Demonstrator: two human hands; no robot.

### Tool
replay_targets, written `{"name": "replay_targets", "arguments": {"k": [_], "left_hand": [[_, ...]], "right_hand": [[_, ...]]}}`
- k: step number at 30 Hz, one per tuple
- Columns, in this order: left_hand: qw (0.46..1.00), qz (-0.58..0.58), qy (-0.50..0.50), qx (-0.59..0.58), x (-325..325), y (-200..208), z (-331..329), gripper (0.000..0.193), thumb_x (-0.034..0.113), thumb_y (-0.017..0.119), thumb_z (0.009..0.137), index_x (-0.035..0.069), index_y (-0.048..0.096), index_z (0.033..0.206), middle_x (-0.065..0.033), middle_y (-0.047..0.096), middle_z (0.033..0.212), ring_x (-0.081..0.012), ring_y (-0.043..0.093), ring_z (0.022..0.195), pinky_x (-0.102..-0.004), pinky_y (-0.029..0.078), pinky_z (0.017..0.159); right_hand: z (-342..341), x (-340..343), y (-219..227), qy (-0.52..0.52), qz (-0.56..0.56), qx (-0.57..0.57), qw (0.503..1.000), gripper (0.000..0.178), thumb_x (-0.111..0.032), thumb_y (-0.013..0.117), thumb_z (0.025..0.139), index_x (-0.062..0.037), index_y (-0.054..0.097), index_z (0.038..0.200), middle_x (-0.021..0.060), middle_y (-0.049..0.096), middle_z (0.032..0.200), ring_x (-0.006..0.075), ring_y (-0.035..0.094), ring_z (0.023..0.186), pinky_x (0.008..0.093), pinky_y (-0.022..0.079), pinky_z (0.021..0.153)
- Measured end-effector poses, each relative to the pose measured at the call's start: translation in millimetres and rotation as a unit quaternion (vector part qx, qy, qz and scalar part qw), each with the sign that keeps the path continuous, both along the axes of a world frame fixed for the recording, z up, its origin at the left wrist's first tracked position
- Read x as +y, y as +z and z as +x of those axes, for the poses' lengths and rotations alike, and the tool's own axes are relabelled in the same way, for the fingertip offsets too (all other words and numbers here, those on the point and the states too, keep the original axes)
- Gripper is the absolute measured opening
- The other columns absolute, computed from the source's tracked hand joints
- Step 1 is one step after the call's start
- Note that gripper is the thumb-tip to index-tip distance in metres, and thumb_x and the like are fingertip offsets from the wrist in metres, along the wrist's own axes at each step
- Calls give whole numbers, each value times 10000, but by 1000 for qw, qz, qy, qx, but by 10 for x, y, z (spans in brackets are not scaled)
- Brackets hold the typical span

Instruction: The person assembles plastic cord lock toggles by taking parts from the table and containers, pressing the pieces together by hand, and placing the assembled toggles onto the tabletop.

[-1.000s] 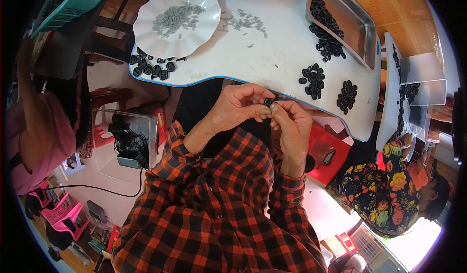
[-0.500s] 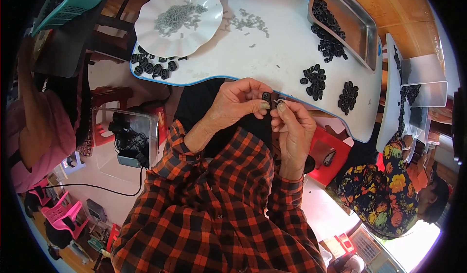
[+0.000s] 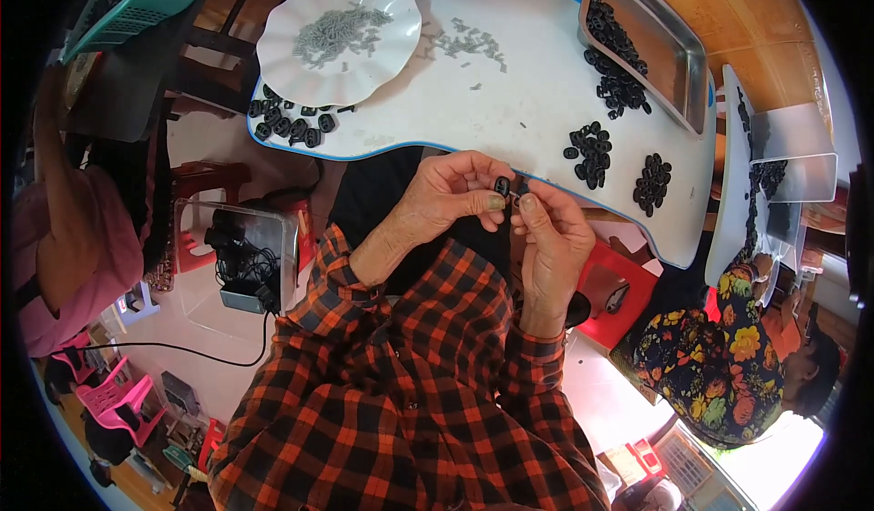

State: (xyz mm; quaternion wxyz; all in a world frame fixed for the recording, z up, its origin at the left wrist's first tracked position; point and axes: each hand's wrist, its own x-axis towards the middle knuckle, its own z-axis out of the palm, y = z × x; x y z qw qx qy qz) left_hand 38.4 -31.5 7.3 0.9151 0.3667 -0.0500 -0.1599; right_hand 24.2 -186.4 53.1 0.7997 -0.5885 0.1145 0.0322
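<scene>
Above my lap, just off the table's near edge, both hands are close together. My left hand (image 3: pixel 455 190) pinches a small black cord lock (image 3: pixel 502 186) between thumb and fingers, its holes showing. My right hand (image 3: pixel 552 227) is closed, thumb against forefinger, on a small dark piece (image 3: pixel 522 185) with a pale bit like a spring at the thumb tip; the fingers hide most of it. On the white scalloped plate (image 3: pixel 393 58) lies a heap of small grey springs (image 3: pixel 339 35), and more loose springs (image 3: pixel 471 41) are scattered beside it.
Larger black pieces (image 3: pixel 297 129) sit below the plate. At right are two small piles of black parts (image 3: pixel 589 154) (image 3: pixel 652 184) and a tilted metal tray (image 3: pixel 678 74) spilling more. A clear bin (image 3: pixel 287 265) with cables stands at left. People sit on both sides.
The left hand's cord lock has turned slightly and moved a little right and down. My right hand has shifted slightly right. Both hands keep their pinch.
</scene>
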Motion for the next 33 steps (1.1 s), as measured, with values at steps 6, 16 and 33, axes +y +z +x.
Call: {"name": "replay_targets", "arguments": {"k": [6,16,33], "left_hand": [[1000,1,-5,4,0,4,2,270,-14,628,838,-47,567,1099,-88,628,905,-136,639,721,-246,560,643],[1000,28,2,-3,-5,32,-2,280,-10,626,844,-52,560,1113,-91,633,923,-123,634,741,-240,555,655],[999,45,9,-18,-22,-2,5,287,-13,615,851,-55,553,1129,-97,637,955,-117,634,764,-233,555,654]], "right_hand": [[-5,29,6,-22,-91,-29,995,136,-36,683,817,10,654,942,34,639,787,71,574,646,184,450,581],[-12,22,21,-25,-157,-54,986,123,-37,684,817,8,662,929,16,629,756,55,566,636,171,449,578],[-24,71,-3,-25,-174,-83,981,106,14,668,815,25,655,920,15,626,808,53,568,709,176,460,643]]}}
